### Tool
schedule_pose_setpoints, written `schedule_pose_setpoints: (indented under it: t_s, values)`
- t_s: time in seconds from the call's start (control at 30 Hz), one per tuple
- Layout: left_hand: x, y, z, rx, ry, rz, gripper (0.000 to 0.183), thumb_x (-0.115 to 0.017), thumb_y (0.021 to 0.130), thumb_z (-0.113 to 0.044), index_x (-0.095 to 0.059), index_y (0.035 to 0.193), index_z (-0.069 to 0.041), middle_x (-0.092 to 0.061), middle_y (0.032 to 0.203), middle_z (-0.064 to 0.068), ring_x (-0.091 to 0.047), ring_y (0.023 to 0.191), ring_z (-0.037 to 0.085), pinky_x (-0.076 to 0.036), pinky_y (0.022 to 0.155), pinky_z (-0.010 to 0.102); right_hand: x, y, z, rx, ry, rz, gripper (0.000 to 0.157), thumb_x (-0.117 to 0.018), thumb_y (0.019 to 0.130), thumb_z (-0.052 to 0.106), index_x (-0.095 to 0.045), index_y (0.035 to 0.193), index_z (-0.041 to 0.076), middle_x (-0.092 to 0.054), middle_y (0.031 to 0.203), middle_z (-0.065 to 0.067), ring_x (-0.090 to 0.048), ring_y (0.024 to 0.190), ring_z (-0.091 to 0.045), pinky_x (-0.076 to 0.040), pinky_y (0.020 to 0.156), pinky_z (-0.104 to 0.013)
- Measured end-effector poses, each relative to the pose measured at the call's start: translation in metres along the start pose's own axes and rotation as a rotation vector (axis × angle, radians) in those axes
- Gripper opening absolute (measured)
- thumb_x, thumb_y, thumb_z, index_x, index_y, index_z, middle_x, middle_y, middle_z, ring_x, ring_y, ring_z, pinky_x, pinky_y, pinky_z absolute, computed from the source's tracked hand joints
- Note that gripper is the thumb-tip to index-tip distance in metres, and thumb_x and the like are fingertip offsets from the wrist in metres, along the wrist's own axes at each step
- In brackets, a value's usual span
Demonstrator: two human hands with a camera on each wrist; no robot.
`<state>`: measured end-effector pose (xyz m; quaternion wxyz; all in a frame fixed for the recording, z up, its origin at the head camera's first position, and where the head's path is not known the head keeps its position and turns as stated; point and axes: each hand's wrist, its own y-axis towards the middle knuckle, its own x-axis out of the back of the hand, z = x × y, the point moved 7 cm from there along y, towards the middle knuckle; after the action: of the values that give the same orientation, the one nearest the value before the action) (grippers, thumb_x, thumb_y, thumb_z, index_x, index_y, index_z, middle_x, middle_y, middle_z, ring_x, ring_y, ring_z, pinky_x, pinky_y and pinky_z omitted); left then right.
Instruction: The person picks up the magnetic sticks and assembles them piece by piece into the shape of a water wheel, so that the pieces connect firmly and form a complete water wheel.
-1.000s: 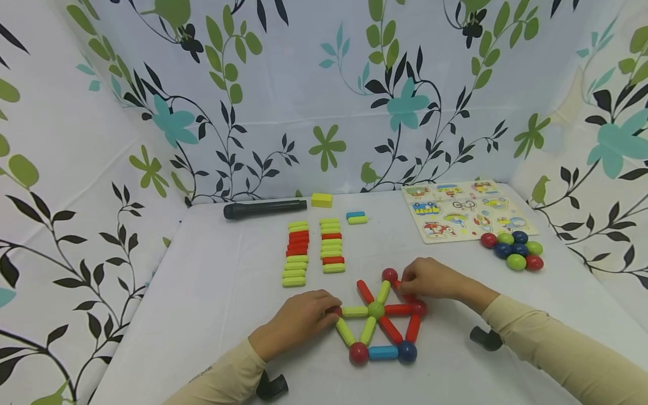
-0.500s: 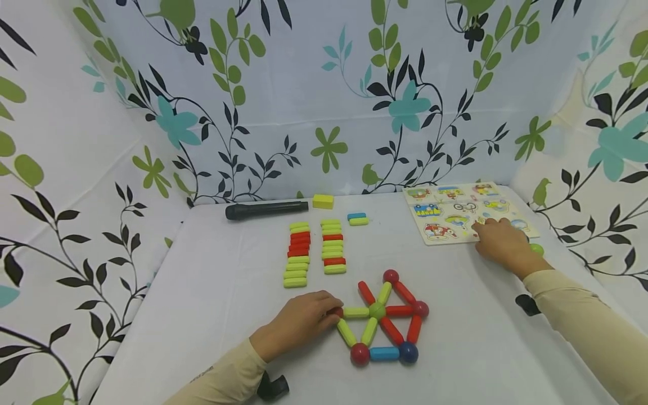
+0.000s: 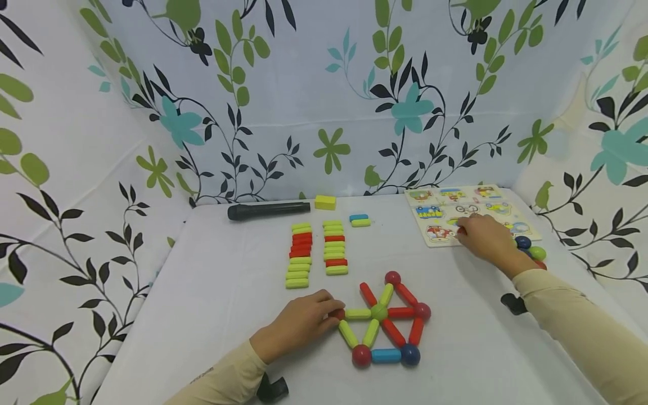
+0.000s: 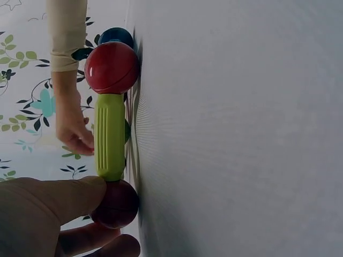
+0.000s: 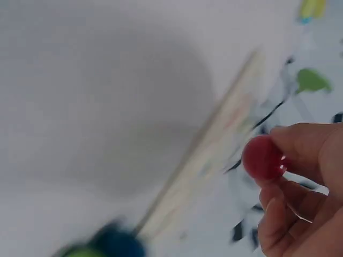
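Red ball (image 5: 261, 157) is pinched in the right hand (image 3: 487, 239); left hand (image 3: 302, 320) grips a corner ball (image 4: 116, 205) of the rod frame (image 3: 379, 312).

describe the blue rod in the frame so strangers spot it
On the white table, the person's left hand grips a frame of coloured balls and rods. Along its near edge, a blue rod joins a red ball and a navy ball. The frame's other rods are lime or red.
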<state>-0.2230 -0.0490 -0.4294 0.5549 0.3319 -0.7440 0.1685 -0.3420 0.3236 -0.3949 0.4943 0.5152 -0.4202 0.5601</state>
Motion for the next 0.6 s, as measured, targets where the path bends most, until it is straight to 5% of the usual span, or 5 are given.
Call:
schedule_pose_setpoints:
  t_s: [0.17, 0.3, 0.43, 0.6]
  values:
    - [-0.001, 0.001, 0.000, 0.009, 0.002, 0.011, 0.025, -0.073, 0.096, -0.022, -0.073, 0.120, -0.017, -0.067, 0.105, -0.005, -0.061, 0.085, 0.005, -0.054, 0.075, 0.021, 0.007, 0.017, 0.087, 0.099, 0.314, 0.060, 0.036, -0.069, 0.097, 0.022, -0.068, 0.127, 0.002, -0.071, 0.109, -0.011, -0.062, 0.092, -0.024, -0.054, 0.077, -0.039]
    - [-0.001, 0.001, 0.000, -0.002, 0.003, 0.012, 0.026, -0.073, 0.096, -0.023, -0.073, 0.121, -0.017, -0.067, 0.107, -0.006, -0.062, 0.088, 0.004, -0.055, 0.078, 0.020, -0.006, 0.023, 0.154, 0.204, 0.451, 0.181, 0.033, -0.071, 0.096, 0.025, -0.071, 0.124, 0.007, -0.072, 0.110, -0.003, -0.063, 0.096, -0.020, -0.055, 0.086, -0.038]
    - [-0.003, 0.004, -0.002, -0.014, 0.005, 0.010, 0.027, -0.073, 0.096, -0.023, -0.072, 0.122, -0.017, -0.068, 0.107, -0.006, -0.063, 0.090, 0.004, -0.055, 0.078, 0.020, -0.025, 0.019, 0.197, 0.281, 0.429, 0.293, 0.032, -0.073, 0.095, 0.028, -0.073, 0.122, 0.010, -0.073, 0.104, 0.004, -0.062, 0.093, -0.015, -0.054, 0.089, -0.037]
    - [-0.002, 0.004, -0.004, -0.018, 0.006, 0.005, 0.027, -0.074, 0.095, -0.022, -0.073, 0.121, -0.016, -0.068, 0.106, -0.005, -0.064, 0.087, 0.005, -0.055, 0.075, 0.019, -0.046, 0.011, 0.215, 0.321, 0.319, 0.362, 0.024, -0.074, 0.094, 0.029, -0.075, 0.114, 0.015, -0.071, 0.096, 0.009, -0.059, 0.088, -0.011, -0.053, 0.088, -0.035]
